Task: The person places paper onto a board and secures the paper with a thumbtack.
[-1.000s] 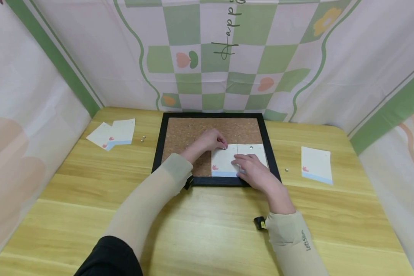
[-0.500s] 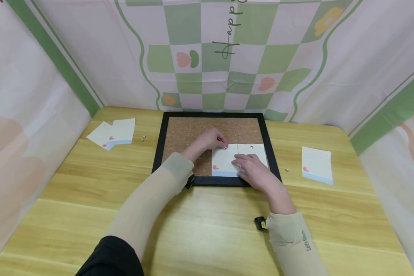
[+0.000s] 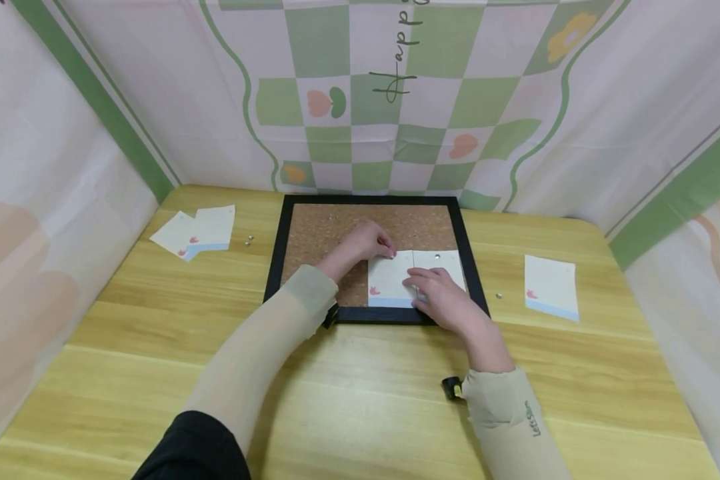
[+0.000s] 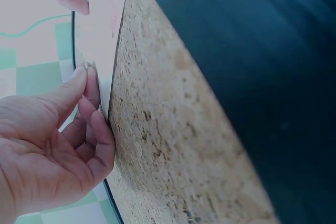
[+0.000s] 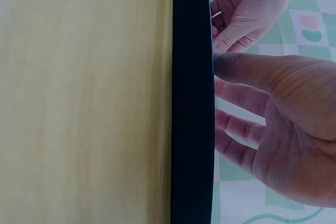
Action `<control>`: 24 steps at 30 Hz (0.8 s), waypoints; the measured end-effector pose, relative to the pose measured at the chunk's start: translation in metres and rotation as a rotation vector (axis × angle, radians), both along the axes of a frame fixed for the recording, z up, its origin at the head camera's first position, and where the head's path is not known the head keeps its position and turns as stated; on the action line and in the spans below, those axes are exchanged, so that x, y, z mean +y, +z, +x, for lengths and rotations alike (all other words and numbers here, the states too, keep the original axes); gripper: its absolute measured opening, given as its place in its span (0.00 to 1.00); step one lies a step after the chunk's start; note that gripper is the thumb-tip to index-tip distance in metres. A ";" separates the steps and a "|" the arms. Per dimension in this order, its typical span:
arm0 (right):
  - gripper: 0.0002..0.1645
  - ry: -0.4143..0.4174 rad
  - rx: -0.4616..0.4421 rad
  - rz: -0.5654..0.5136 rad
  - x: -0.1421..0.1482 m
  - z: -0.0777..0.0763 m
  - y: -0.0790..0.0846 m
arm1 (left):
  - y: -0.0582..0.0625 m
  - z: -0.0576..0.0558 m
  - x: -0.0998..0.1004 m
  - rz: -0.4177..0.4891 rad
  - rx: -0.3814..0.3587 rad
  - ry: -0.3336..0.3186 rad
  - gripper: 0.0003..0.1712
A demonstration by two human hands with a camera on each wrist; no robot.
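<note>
Head: the left hand pinches at the far edge of the left white card on the corkboard; the right hand, fingers loosely spread, rests across that card's right edge. Left wrist: thumb and forefinger pinch a small pin. Right wrist: fingers apart, tips hidden behind the black frame.

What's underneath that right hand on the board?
Parts of two white cards, side by side on the corkboard, show around the right hand. Whatever it directly covers can't be seen.

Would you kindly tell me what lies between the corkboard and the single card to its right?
In the head view, one small shiny piece, apparently a tack, lies on the tabletop between the corkboard and that card.
</note>
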State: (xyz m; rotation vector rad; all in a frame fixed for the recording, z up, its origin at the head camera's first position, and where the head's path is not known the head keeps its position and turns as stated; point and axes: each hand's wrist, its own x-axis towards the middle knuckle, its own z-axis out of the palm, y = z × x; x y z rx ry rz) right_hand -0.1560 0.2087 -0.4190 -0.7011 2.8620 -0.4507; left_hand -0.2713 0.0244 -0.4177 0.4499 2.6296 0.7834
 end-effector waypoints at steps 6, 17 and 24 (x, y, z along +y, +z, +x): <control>0.23 -0.005 0.000 -0.005 -0.001 0.000 0.001 | 0.000 0.000 0.001 -0.008 0.010 -0.005 0.09; 0.23 -0.009 0.005 -0.009 -0.001 0.001 0.000 | 0.003 0.003 0.002 -0.016 0.000 0.027 0.09; 0.23 -0.007 0.007 -0.012 -0.001 0.001 0.000 | 0.003 0.003 0.003 -0.022 -0.002 0.044 0.10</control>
